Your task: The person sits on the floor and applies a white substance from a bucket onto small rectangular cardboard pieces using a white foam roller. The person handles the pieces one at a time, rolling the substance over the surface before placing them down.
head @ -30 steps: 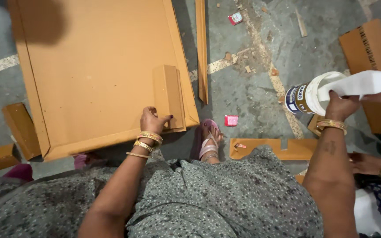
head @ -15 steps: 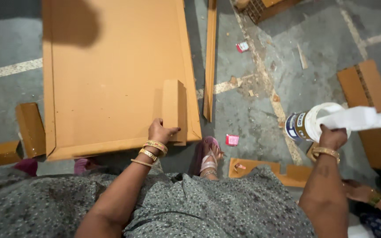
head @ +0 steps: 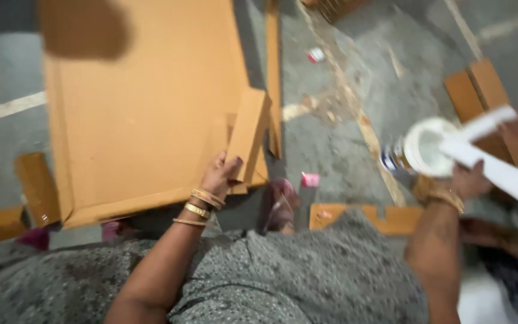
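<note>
now left hand (head: 222, 174) grips cardboard flap (head: 248, 135); right hand (head: 469, 180) holds tape roll (head: 427, 147).

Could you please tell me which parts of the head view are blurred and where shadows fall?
Head view: motion blur smears the right hand, its white tape roll and the floor debris; the left hand on the cardboard flap is sharper; a dark shadow lies on the cardboard sheet, upper left.

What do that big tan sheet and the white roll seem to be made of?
The big sheet looks like plain matte brown cardboard: flat, with folded edge flaps, one under the left hand. The white roll in the right hand looks like adhesive tape or paper; blur leaves that open.
</note>
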